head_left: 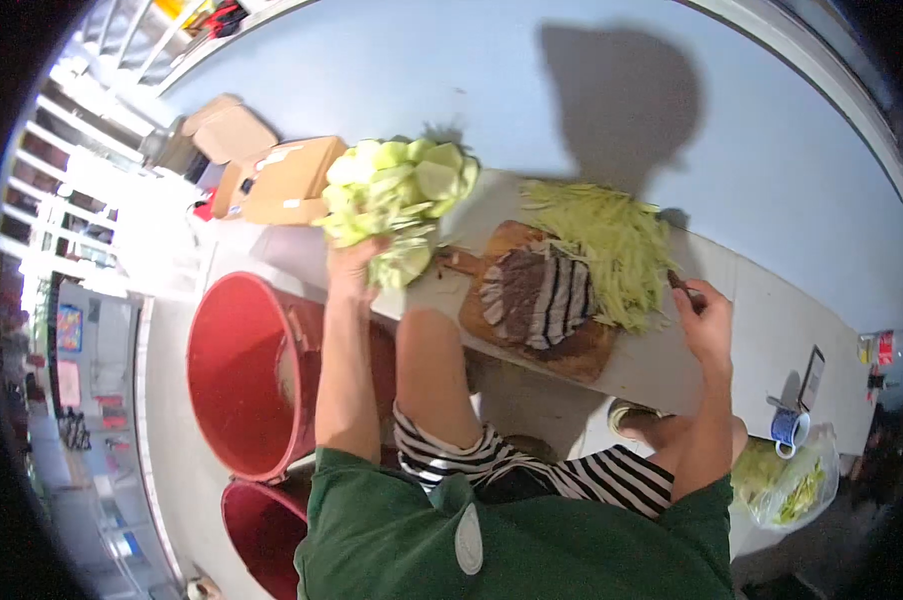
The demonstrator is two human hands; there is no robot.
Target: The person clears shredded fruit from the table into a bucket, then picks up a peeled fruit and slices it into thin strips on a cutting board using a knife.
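Right fingers [699, 289] clamp dark handle [676, 280]; left fingers [374, 245], spread unclear, touch green slices [402, 185]

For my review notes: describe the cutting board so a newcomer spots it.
Find the pale table, then the pile of green shreds on it. The cutting board lies beside it, brown wood with a handle, set apart by the striped cloth on top.
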